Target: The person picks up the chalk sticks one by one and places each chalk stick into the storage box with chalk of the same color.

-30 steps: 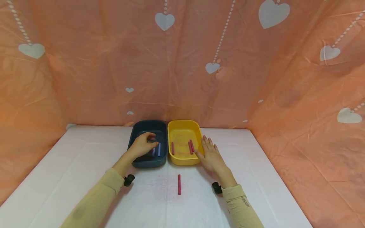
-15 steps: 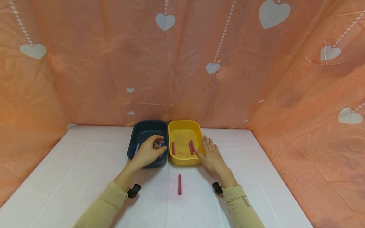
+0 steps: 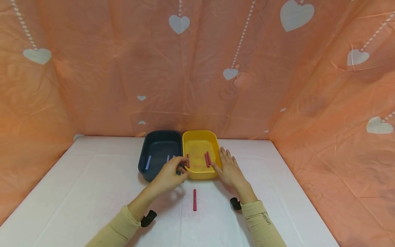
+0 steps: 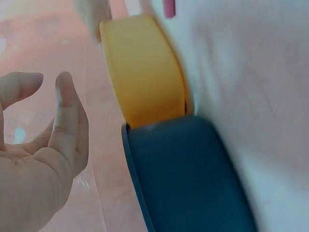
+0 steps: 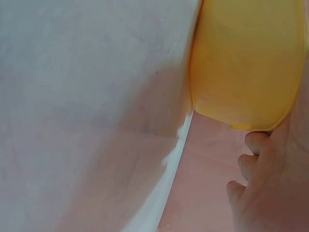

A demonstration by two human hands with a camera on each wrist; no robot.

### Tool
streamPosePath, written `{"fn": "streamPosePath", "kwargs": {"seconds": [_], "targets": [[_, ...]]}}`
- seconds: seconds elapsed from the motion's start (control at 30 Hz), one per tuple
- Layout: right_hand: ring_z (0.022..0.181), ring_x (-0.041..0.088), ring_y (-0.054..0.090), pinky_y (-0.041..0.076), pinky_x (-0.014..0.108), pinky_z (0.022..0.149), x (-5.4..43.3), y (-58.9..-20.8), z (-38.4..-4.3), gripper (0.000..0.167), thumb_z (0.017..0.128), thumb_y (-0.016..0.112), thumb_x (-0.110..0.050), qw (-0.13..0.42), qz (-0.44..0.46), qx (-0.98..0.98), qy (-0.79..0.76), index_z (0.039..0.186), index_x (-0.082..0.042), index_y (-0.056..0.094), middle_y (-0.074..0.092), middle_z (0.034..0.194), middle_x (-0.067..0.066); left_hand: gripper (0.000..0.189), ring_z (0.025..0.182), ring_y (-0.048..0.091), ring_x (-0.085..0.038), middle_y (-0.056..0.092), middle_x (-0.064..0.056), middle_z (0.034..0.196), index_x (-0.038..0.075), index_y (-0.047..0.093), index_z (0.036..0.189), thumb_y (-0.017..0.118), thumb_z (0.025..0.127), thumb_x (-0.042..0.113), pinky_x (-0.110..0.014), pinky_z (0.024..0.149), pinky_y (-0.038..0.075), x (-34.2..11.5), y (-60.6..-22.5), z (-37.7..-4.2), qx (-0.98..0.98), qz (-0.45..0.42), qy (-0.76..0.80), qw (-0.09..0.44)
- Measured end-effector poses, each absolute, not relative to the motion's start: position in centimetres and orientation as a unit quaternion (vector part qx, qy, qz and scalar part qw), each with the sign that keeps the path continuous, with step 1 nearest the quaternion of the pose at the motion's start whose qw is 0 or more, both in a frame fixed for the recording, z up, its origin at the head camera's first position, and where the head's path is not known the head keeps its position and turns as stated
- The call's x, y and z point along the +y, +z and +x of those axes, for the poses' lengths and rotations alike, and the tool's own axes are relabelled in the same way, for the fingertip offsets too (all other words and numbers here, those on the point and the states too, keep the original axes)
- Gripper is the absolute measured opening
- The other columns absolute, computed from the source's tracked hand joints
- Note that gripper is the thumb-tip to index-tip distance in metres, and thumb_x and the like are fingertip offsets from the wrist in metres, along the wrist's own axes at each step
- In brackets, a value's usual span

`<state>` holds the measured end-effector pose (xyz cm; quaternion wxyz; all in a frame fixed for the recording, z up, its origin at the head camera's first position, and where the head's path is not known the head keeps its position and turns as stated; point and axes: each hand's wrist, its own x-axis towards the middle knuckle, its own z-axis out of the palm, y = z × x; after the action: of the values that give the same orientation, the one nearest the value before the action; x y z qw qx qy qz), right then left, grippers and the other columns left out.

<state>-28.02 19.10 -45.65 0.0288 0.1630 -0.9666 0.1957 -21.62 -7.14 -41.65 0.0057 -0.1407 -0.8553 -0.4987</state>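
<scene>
My left hand (image 3: 169, 174) hovers over the near right corner of the dark blue tray (image 3: 160, 145), its fingertips overlapping the yellow tray's left edge in the head view. In the left wrist view its thumb and fingers (image 4: 65, 92) curve loosely with a gap and nothing between them. My right hand (image 3: 229, 171) lies with straight fingers against the right side of the yellow tray (image 3: 200, 175), thumb at the rim. Purple chalk-like sticks (image 3: 148, 162) lie in the dark tray, partly hidden by my left hand. Red sticks (image 3: 207, 160) lie in the yellow tray.
Another red stick (image 3: 194, 200) lies on the white tabletop (image 3: 102, 178) in front of the trays. The two trays stand side by side near the back edge. An orange cloth with hearts (image 3: 197, 103) walls in the back and sides.
My left hand has moved right across the dark tray toward the yellow one. A purple stick now shows at the dark tray's left side. My right hand stays put.
</scene>
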Motion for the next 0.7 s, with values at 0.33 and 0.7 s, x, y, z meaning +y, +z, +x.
{"fn": "streamPosePath", "kwargs": {"seconds": [0.33, 0.7], "targets": [[0.159, 0.039, 0.009, 0.011, 0.058, 0.126, 19.1, -45.7, -28.0, 0.079, 0.109, 0.045, -0.048, 0.030, 0.162, -0.966, 0.197, 0.163, 0.003, 0.017, 0.012, 0.172, 0.019, 0.042, 0.090, 0.063, -0.017, 0.061, -0.016, 0.116, -0.003, 0.059, 0.130, 0.076, 0.092, 0.006, -0.021, 0.075, 0.056, -5.8, -43.0, -20.4, -0.863, -0.225, -0.452, -0.010], [0.159, 0.039, 0.010, 0.012, 0.058, 0.126, 19.0, -45.7, -28.1, 0.078, 0.110, 0.044, -0.047, 0.036, 0.164, -0.966, 0.198, 0.163, 0.003, 0.017, 0.013, 0.172, 0.019, 0.039, 0.090, 0.064, -0.019, 0.061, -0.013, 0.114, -0.001, 0.062, 0.125, 0.076, 0.091, 0.012, -0.030, 0.079, 0.056, -5.2, -44.6, -20.4, -0.887, -0.277, -0.369, -0.031]]}}
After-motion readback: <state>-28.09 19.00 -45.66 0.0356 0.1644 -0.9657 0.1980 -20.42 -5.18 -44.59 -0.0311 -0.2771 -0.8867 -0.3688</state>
